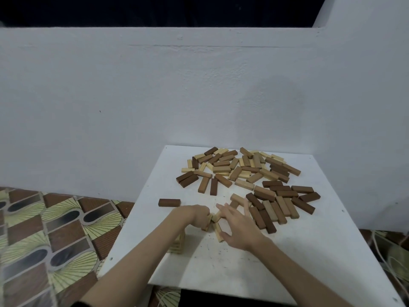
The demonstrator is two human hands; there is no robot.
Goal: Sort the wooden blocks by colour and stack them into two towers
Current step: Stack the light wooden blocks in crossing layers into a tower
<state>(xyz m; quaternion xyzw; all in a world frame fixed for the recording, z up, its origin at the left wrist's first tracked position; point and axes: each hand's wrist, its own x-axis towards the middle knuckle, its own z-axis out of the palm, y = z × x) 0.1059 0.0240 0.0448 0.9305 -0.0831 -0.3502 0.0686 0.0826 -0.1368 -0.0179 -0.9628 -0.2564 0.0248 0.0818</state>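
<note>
Nearest: a light tower (178,242) is standing at the table's (309,273) front left, mostly hiding under the left forearm; layers can't be counted. Left hand (194,216) is curling its fingers around a light block (207,223), held just right of that tower. Right hand (240,227) is hovering fingers spread, not clamping anything; another light block (218,232) is lying directly under its thumb, long axis running near-to-far, a third slanting by the fingertips. Right hand is the nearer one to those two. One lone dark block (169,202) is sitting left, apart from the rest. Farther back the mixed pile (243,171) is sprawling across the table, dozens of dark and light pieces, too overlapped for an exact count. No dark tower showing yet.
</note>
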